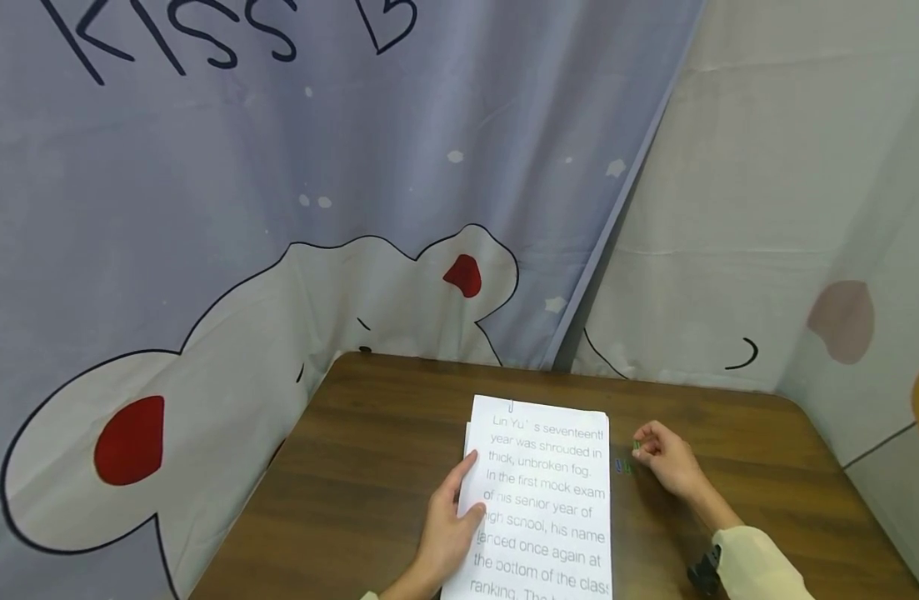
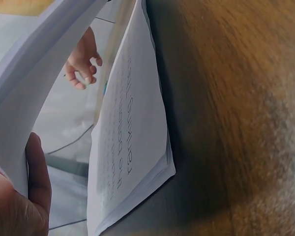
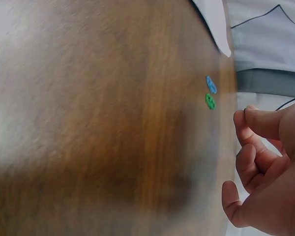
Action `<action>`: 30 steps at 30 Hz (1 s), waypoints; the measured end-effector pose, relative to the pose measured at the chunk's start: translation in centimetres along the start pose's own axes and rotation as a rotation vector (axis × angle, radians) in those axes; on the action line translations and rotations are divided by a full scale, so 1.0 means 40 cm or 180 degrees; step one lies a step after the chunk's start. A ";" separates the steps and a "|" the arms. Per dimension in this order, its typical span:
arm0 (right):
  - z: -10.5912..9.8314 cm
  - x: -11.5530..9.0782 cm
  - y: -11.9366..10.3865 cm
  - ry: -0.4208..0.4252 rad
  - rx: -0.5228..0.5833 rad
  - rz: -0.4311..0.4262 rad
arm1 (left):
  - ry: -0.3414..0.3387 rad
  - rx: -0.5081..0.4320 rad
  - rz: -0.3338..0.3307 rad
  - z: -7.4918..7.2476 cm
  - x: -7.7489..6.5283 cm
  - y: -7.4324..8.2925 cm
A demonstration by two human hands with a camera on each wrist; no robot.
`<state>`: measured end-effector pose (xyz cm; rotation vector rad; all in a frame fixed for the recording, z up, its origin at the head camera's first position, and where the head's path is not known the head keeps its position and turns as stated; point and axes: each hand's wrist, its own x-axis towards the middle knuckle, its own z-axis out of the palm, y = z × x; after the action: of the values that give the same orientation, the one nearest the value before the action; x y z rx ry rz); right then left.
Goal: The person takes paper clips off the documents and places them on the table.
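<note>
My left hand [image 1: 450,521] grips the left edge of a stack of printed sheets [image 1: 545,492]. In the left wrist view, the sheets [image 2: 132,123] reach down close to the tabletop, and a pale paper edge rises beside the left hand [image 2: 19,206]. A small paper clip [image 1: 511,406] sits on the stack's top edge. To the right of the stack, my right hand [image 1: 671,462] pinches a small green paper clip [image 1: 636,445] between thumb and forefinger. Near that hand, a blue paper clip [image 3: 211,84] and another green paper clip [image 3: 210,102] lie side by side on the table.
The brown wooden table [image 1: 354,467] has rounded far corners. Behind it hangs a printed blue and white curtain [image 1: 399,183], with a pale curtain [image 1: 744,208] on the right. A dark band [image 1: 705,570] circles the right wrist at the sleeve.
</note>
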<state>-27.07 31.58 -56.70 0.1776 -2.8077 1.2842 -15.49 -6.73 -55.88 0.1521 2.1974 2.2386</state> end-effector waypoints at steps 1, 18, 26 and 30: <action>0.000 -0.001 0.002 -0.0014 -0.0023 -0.0007 | -0.0001 -0.0002 0.0006 -0.001 0.000 0.000; 0.012 -0.016 0.023 -0.0029 -0.0527 0.0046 | 0.0012 -0.0067 -0.0020 -0.006 -0.001 0.003; 0.018 -0.019 0.031 -0.0021 -0.0651 0.0003 | 0.0015 0.0033 -0.0048 -0.007 -0.002 -0.001; 0.016 -0.021 0.034 -0.0048 -0.0681 0.0030 | 0.0041 0.0038 -0.0055 -0.004 -0.004 -0.003</action>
<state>-26.40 32.08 -58.22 0.1653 -2.9350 0.9779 -15.37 -6.92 -56.03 0.1186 2.2100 2.2242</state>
